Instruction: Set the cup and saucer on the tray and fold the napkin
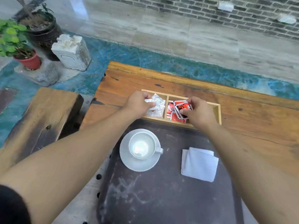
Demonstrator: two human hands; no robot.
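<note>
A white cup [142, 145] stands upright on a white saucer [139, 165] at the far left of a dark tray [161, 199]. A folded white napkin [199, 164] lies on the tray to the cup's right. Beyond the tray sits a wooden box [217, 111] with compartments. My left hand [137, 104] reaches into its left compartment and pinches a white packet [149, 101]. In the middle compartment my right hand [199, 113] grips a red packet [183, 107].
The tray and box rest on a wooden table [258, 126]. A wooden bench [40, 113] stands to the left. Potted plants [17, 44] and a stone block [71, 51] sit on the floor at the far left. A brick wall runs along the back.
</note>
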